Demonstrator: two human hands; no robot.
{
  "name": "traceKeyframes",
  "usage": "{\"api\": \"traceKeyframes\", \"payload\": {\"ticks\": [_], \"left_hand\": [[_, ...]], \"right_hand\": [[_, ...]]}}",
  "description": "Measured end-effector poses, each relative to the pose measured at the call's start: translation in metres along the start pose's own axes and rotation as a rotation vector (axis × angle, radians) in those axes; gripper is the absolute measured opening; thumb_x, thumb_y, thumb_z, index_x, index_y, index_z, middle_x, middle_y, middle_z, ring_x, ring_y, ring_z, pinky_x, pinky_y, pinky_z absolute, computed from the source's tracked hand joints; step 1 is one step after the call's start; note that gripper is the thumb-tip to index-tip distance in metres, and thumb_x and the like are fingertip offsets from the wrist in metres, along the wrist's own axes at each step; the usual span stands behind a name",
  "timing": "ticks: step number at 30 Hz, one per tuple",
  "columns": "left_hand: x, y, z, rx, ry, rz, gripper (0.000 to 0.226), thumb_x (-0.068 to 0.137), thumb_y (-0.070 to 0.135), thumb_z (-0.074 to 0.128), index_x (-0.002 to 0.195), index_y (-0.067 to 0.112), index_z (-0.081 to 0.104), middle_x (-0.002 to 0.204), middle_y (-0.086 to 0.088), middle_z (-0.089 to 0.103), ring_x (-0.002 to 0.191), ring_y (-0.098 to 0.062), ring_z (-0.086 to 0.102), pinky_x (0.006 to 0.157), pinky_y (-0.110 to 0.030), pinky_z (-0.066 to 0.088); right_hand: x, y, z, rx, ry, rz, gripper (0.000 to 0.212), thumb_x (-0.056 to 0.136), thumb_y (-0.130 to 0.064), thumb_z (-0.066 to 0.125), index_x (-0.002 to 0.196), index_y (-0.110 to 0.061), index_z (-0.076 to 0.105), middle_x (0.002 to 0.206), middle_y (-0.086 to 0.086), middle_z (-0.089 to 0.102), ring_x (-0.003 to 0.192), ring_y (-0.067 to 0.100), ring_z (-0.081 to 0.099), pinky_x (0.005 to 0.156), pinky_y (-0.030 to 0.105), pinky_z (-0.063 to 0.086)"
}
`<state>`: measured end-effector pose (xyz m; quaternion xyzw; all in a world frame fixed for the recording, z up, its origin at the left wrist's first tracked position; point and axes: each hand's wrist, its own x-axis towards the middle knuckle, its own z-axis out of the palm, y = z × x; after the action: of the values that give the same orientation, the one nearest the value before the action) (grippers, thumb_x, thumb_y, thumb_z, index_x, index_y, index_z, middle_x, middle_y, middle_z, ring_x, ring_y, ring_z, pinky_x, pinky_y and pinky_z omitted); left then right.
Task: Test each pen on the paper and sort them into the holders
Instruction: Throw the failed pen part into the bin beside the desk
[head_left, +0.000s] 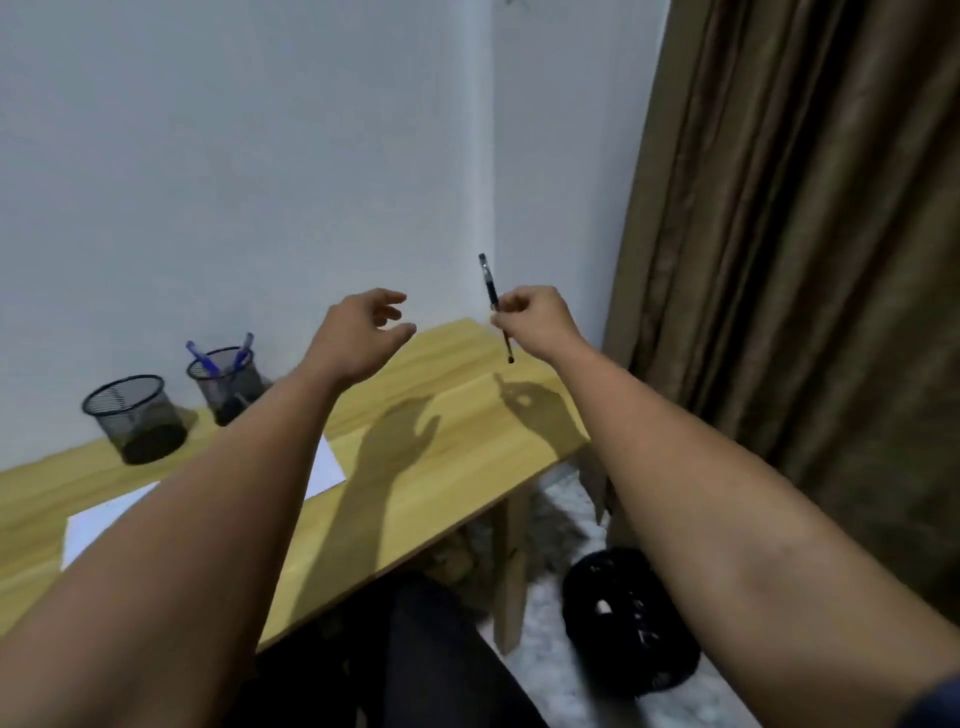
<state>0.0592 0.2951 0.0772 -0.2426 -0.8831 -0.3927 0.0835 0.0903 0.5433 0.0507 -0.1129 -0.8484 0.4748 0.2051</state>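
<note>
Both arms reach out over the wooden desk (457, 415), held up in the air above its far right corner. The right hand (535, 319) has its fingers (511, 304) curled in, pinching a black pen (493, 301) near its middle between thumb and fingertips. The pen stands nearly upright, slightly tilted, one end above the hand against the white wall and the other end hanging below the hand over the desk, not touching it.

The left hand (358, 338) holds nothing; its fingers (389, 304) are loosely spread and gently bent, thumb apart from the rest, palm turned toward the pen. There is a clear gap between the two hands. Their shadows fall on the desk below.

At the left, near the wall, stand two black mesh holders. The nearer, left holder (132, 418) shows no pens above its rim. The further holder (223, 382) just beside it has blue pens (205, 361) leaning out of it. A white sheet of paper (104, 519) lies flat on the desk in front of the holders, partly hidden by the left forearm.

A brown curtain (810, 260) hangs at the right, and a black object (623, 618) sits on the floor under the right arm
</note>
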Motion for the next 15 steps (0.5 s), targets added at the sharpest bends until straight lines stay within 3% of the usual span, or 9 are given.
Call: {"api": "traceKeyframes", "payload": {"ticks": [2, 5, 6, 9, 13, 15], "left_hand": [[0.007, 0.011, 0.053, 0.066, -0.113, 0.038, 0.048, 0.091, 0.034, 0.071, 0.136, 0.021, 0.061, 0.127, -0.001, 0.069, 0.120, -0.019, 0.062, 0.104, -0.036, 0.047], [0.013, 0.021, 0.128, 0.188, -0.260, 0.091, 0.048, 0.092, 0.035, 0.069, 0.138, 0.019, 0.060, 0.138, -0.003, 0.063, 0.130, -0.024, 0.056, 0.109, -0.037, 0.044], [0.014, 0.021, 0.150, 0.219, -0.300, 0.109, 0.048, 0.093, 0.035, 0.067, 0.138, 0.019, 0.060, 0.141, -0.004, 0.061, 0.132, -0.025, 0.055, 0.109, -0.037, 0.043], [0.020, 0.017, 0.203, 0.269, -0.382, 0.146, 0.049, 0.095, 0.038, 0.063, 0.138, 0.015, 0.061, 0.144, -0.008, 0.059, 0.128, -0.030, 0.056, 0.106, -0.038, 0.045], [0.035, 0.002, 0.245, 0.340, -0.408, 0.178, 0.064, 0.088, 0.061, 0.047, 0.134, 0.020, 0.060, 0.149, -0.012, 0.052, 0.135, -0.036, 0.048, 0.108, -0.050, 0.044], [0.041, -0.006, 0.260, 0.393, -0.377, 0.194, 0.052, 0.090, 0.064, 0.043, 0.120, 0.025, 0.061, 0.145, -0.010, 0.053, 0.134, -0.037, 0.047, 0.104, -0.054, 0.045]], "right_hand": [[0.001, 0.049, -0.041, 0.086, 0.204, 0.136, 0.013, 0.087, -0.005, 0.077, 0.083, -0.018, 0.074, 0.084, 0.001, 0.072, 0.081, 0.018, 0.068, 0.078, 0.026, 0.057], [-0.013, 0.118, -0.086, 0.145, 0.432, 0.310, 0.009, 0.089, 0.002, 0.072, 0.089, -0.005, 0.078, 0.084, 0.008, 0.069, 0.072, 0.018, 0.063, 0.054, 0.010, 0.048], [-0.019, 0.142, -0.094, 0.131, 0.465, 0.383, 0.011, 0.088, 0.000, 0.072, 0.085, -0.010, 0.077, 0.084, 0.008, 0.071, 0.075, 0.020, 0.066, 0.059, 0.012, 0.052], [-0.036, 0.216, -0.102, 0.080, 0.466, 0.587, 0.022, 0.086, -0.006, 0.073, 0.069, -0.020, 0.069, 0.081, 0.006, 0.071, 0.085, 0.026, 0.072, 0.079, 0.030, 0.056], [-0.061, 0.282, -0.085, -0.060, 0.323, 0.767, 0.045, 0.098, -0.006, 0.064, 0.059, -0.017, 0.045, 0.066, 0.004, 0.050, 0.063, 0.018, 0.051, 0.075, 0.032, 0.043], [-0.071, 0.310, -0.072, -0.111, 0.300, 0.848, 0.047, 0.098, -0.004, 0.063, 0.059, -0.013, 0.040, 0.061, 0.004, 0.043, 0.054, 0.018, 0.040, 0.070, 0.036, 0.040]]}}
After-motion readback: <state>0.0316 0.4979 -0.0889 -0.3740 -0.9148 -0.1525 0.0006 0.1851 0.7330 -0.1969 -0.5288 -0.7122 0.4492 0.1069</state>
